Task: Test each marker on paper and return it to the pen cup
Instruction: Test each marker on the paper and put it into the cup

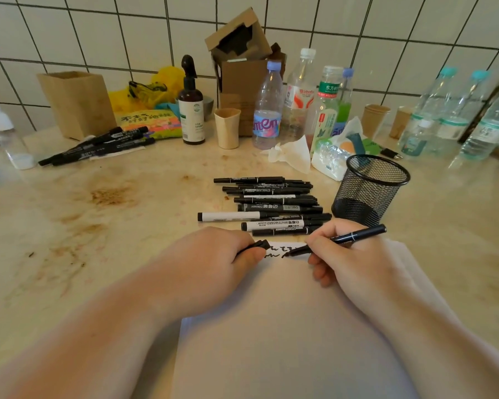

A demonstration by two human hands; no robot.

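Observation:
A white sheet of paper (285, 341) lies in front of me with black scribbles near its far edge. My right hand (349, 260) grips a black marker (355, 236) whose tip touches the paper. My left hand (213, 260) rests on the sheet and is closed around the marker's black cap (260, 244). Just beyond the paper lies a pile of several black and white markers (271, 203). The black mesh pen cup (369, 188) stands upright to the right of the pile and looks empty.
A second group of black markers (98, 145) lies at the back left beside a wooden box (75, 102). Along the tiled wall stand a spray bottle (191, 110), a beige cup (228, 128), a cardboard box (242, 67), several plastic bottles (267, 108) and tissues (294, 154).

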